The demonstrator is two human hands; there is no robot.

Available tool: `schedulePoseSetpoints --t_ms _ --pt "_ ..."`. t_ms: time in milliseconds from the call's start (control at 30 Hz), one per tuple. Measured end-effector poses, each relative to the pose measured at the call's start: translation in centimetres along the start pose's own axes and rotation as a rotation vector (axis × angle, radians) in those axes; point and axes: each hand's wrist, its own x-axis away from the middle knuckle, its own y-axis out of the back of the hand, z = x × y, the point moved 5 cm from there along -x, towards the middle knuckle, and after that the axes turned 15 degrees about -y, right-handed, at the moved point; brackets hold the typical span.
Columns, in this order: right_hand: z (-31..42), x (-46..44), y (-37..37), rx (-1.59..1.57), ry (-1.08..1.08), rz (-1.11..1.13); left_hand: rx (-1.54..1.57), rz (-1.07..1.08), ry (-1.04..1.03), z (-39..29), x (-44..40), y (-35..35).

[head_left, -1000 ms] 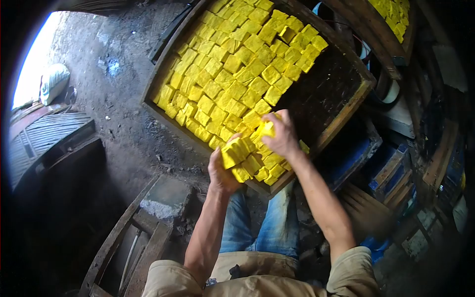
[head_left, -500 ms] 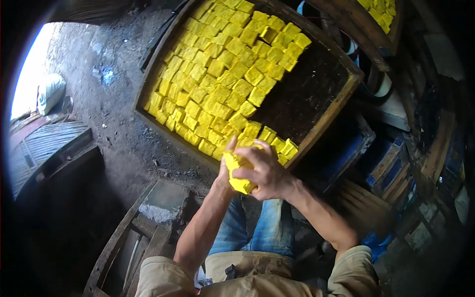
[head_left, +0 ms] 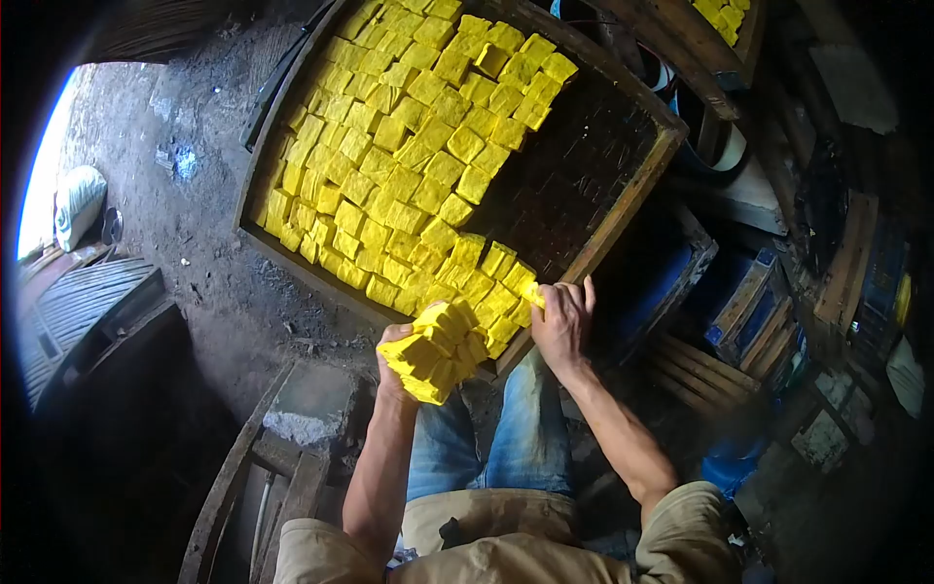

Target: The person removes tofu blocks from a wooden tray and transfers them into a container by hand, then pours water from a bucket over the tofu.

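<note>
A wooden tray (head_left: 623,209) holds rows of yellow blocks (head_left: 399,146), and its dark bottom shows at the right. Over the tray's near edge, my left hand (head_left: 394,362) is wrapped round a stack of yellow blocks (head_left: 435,352). My right hand (head_left: 562,326) pinches one yellow block (head_left: 532,294) at the tray's near right edge, beside the last blocks there. The fingertips partly cover that block.
A second tray with yellow blocks (head_left: 722,18) is at the top right. Wooden crates with blue insides (head_left: 744,302) stand at the right. A concrete block (head_left: 311,401) and wooden frame (head_left: 219,496) lie at the lower left.
My hands were together round yellow blocks half a second ago and are now apart. The right hand has moved right to the tray's edge with a block. The tray appears further left in view.
</note>
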Motion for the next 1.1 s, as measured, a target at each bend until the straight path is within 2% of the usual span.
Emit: schedulePoseSetpoints --t_ms 100,167,200,233,300,367,500,567,600,700,833,900,1033,1100 --pt "0.6 -0.7 1.7 -0.154 -0.026 0.056 -0.019 0.036 -0.055 -1.6 0.3 0.3" --pt "0.6 -1.6 1.0 -0.388 -0.122 0.25 0.0 0.076 -0.053 -1.8 0.5 0.1" --pt "1.1 -2.0 0.1 -0.378 -0.108 0.322 -0.044 0.04 -0.073 -2.0 0.5 0.5" --pt "1.5 -2.2 -0.2 -0.376 -0.105 0.321 -0.09 0.004 -0.095 -2.2 0.5 0.9" --pt "3.1 -2.4 0.1 -0.117 -0.04 0.022 -0.083 -0.024 -0.096 -2.0 0.7 1.1" --pt "3.7 -1.0 -1.6 -0.046 -0.065 0.072 -0.026 0.009 -0.043 -1.6 1.2 1.1" --pt "3.2 1.2 -4.3 -0.159 -0.015 0.011 -0.008 0.032 -0.052 -1.2 1.1 1.3" --pt "1.9 0.2 -3.6 -0.514 -0.269 0.255 -0.002 0.016 -0.059 -1.4 1.2 1.4" --pt "2.1 -0.6 -2.2 -0.614 -0.275 0.219 -0.008 0.017 -0.063 -1.5 1.2 1.4" --pt "2.9 -2.7 -1.3 -0.705 -0.113 0.243 0.018 0.016 -0.061 -1.8 1.2 1.9" --pt "5.5 -4.2 -2.0 -0.536 0.032 0.216 0.034 0.009 -0.07 -2.2 1.4 2.1" --pt "7.2 -4.0 -1.5 -0.095 0.131 -0.049 0.012 -0.006 -0.09 -2.4 1.6 2.3" --pt "7.7 -1.6 -3.3 -0.086 0.12 -0.109 -0.005 -0.022 -0.131 -3.1 2.0 2.6" --pt "6.7 -1.8 -3.7 -0.351 0.003 0.079 -0.014 -0.031 -0.15 -3.5 2.2 2.7"
